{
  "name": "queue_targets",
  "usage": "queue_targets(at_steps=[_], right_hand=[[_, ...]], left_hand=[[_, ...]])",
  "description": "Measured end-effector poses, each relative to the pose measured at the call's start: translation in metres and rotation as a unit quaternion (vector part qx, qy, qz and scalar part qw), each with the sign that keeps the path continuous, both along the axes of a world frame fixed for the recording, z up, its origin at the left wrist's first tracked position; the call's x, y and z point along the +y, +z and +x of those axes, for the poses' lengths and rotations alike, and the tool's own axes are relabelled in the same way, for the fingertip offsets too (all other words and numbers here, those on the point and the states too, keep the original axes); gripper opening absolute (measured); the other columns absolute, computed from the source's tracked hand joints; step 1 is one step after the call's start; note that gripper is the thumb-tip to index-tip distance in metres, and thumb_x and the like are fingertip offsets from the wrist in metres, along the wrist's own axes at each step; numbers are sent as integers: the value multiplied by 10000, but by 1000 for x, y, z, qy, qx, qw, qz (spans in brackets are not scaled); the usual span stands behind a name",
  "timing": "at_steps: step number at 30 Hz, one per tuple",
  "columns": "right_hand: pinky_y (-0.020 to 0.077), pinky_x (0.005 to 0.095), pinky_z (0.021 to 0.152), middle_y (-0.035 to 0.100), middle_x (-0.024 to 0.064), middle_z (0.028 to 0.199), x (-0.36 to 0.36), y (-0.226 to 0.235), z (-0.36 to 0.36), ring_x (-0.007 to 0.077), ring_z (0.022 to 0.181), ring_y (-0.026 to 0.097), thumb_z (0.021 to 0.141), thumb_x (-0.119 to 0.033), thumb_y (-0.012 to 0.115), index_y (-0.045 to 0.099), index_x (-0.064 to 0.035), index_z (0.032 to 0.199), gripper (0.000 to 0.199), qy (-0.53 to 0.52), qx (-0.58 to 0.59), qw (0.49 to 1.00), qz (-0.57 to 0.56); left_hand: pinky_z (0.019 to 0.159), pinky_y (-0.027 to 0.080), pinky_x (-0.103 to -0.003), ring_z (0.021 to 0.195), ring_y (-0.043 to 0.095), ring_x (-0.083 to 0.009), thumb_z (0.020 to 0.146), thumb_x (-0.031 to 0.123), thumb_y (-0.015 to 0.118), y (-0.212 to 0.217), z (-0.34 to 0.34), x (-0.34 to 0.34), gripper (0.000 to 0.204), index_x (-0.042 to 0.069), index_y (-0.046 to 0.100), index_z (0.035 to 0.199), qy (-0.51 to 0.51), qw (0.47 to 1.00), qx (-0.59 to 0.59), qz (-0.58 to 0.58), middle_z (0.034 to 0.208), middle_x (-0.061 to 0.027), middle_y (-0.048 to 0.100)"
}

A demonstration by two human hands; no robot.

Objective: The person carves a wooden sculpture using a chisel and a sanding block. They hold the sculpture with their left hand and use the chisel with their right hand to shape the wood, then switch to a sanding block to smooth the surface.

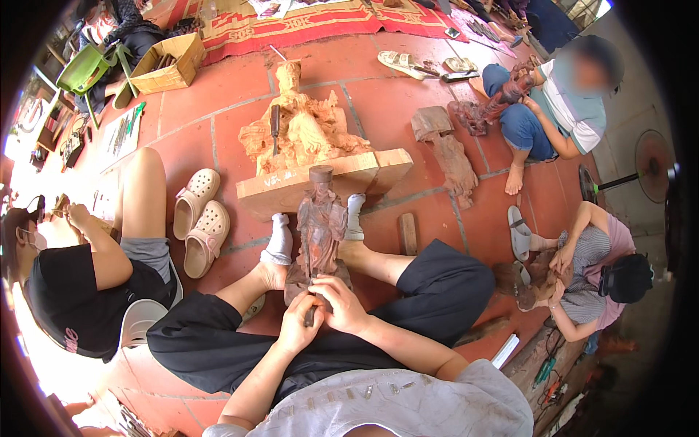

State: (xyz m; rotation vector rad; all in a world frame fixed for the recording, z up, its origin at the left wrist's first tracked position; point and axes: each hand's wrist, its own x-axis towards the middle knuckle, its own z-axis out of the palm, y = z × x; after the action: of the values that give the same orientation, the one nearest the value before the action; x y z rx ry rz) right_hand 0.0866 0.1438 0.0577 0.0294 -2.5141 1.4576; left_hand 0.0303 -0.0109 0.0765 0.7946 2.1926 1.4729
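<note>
A dark reddish-brown wooden figure [320, 222] with a flat-topped hat stands between my legs, its base toward me. Both of my hands meet at the near end of that base. My left hand [297, 325] is closed around the short dark handle of what looks like a carving chisel [311, 316]. My right hand [341, 306] is closed beside it, its fingertips at the tool's front part against the wood. The tool's tip is hidden by the fingers and the figure. Just beyond stands a larger, pale wooden carving [298, 127] on a thick block, with a dark-handled tool [274, 127] resting upright against it.
Beige clogs [200, 240] lie to the left, near a seated person [87, 284]. At right, two people work on brown carvings, and another carving [445, 153] lies on the tiles. A wood piece [408, 233], a cardboard box [169, 64] and a fan [648, 171] are around.
</note>
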Motion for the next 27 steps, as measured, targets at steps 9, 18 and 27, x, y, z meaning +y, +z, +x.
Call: queue_targets(at_steps=[9, 18, 27], right_hand=[[481, 441, 1049, 548, 156, 1257, -4, -5, 1, 367, 1254, 535, 710, 14, 719, 579, -60, 1271, 583, 13, 5, 1000, 28], [501, 424, 1008, 560, 150, 1245, -8, -13, 12, 351, 1194, 575, 714, 3, 726, 589, -57, 1251, 558, 51, -20, 998, -8], [484, 435, 1042, 573, 141, 1251, -1, -10, 5, 353, 1244, 552, 718, 3, 706, 617, -82, 1234, 530, 12, 15, 999, 39]], left_hand=[[866, 524, -390, 971, 652, -350, 844, -6, 667, -5, 0, -4, 129, 22, 638, 965, 5, 1000, 2, 18, 1037, -159, 622], [838, 534, -381, 938, 665, -337, 851, 8, 670, -2, 20, -15, 122, 25, 646, 969, 26, 999, -26, -23, 1017, -141, 628], [884, 528, -396, 996, 656, -360, 861, 30, 698, -9, 12, -5, 145, 32, 646, 997, 19, 999, -33, 19, 1051, -171, 645]])
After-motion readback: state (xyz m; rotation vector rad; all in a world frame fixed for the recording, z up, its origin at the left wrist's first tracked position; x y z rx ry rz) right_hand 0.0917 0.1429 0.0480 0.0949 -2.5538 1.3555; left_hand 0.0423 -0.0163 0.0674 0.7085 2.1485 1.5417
